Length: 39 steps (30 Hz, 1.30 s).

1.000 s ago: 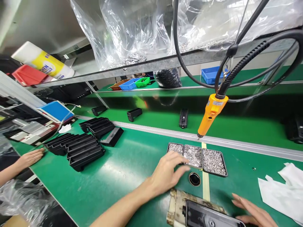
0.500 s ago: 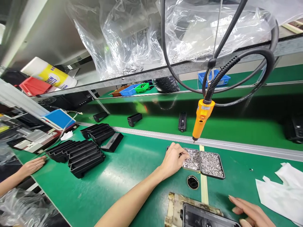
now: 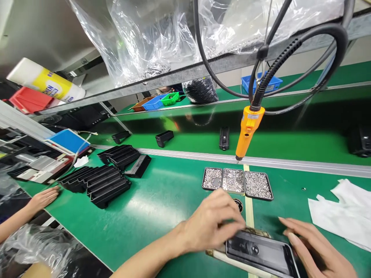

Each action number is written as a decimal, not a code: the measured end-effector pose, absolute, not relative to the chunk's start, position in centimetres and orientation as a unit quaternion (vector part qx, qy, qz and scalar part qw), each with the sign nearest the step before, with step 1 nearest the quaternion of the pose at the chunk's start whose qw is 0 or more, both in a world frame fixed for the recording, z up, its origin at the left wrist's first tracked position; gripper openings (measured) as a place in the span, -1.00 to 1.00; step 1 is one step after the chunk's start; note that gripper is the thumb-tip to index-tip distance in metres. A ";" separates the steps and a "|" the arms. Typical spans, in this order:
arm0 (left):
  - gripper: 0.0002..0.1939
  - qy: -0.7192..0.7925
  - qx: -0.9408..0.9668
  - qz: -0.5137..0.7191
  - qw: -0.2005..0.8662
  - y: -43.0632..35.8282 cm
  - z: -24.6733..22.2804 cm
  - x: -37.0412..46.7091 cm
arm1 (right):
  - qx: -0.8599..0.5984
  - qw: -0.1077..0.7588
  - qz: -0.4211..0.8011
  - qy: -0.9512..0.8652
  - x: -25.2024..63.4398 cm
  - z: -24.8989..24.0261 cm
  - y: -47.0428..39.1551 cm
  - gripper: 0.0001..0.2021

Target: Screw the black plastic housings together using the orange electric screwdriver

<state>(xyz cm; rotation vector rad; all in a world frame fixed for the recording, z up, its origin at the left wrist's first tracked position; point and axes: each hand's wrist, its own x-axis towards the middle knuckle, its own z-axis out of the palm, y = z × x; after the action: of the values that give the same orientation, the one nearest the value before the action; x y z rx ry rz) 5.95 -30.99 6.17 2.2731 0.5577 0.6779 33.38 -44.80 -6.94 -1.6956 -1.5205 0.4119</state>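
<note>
**Inspector:** Your green surface (image 3: 162, 200) fills the lower frame. A conveyor strip runs behind it, with black housings lying on it. To your left, a row of black ribbed parts (image 3: 101, 181) lies in a loose stack on the surface.

**Operator:** And what is in front of me?

**Inspector:** A black plastic cover (image 3: 262, 253) lies flat at the near edge, on a worn mottled fixture plate (image 3: 216, 253). Your left hand (image 3: 213, 224) hovers over the cover's left end, fingers curled and pinched together. I cannot tell whether anything is between the fingertips; they are blurred. Your right hand (image 3: 315, 247) rests at the cover's right edge, fingers loosely spread, nothing gripped.

**Operator:** Beyond that?

**Inspector:** White cloths (image 3: 342, 216) lie at your right. A yellow powered screwdriver (image 3: 246, 133) hangs on its black cable, tip just above the conveyor rail. Below it, three small trays (image 3: 237, 181) sit side by side, touching, each filled with small silver hardware. A black ring (image 3: 239, 204) lies just in front of the middle tray, partly hidden by your left hand.

**Operator:** Anyone else?

**Inspector:** Another person's hand (image 3: 43, 197) rests flat at the far left edge of the surface.
</note>
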 end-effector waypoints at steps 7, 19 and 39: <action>-0.92 0.109 0.981 0.120 0.105 -32.8 7.4 5.6 | -0.676 0.416 0.194 -0.577 33.0 -5.7 -44.7 -0.62; -0.31 0.101 0.986 0.103 0.084 -32.9 6.4 3.8 | -0.659 0.427 0.203 -0.585 32.5 -5.0 -44.4 -0.65; -0.69 0.291 0.884 0.305 0.202 -28.9 4.0 2.7 | -0.697 0.413 0.207 -0.549 33.5 -6.8 -44.6 -0.64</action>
<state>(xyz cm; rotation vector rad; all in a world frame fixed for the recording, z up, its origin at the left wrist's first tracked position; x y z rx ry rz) 2.74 -28.89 4.00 2.4676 0.8133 0.8510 33.52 -44.63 -6.75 -1.7516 -1.3805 0.5214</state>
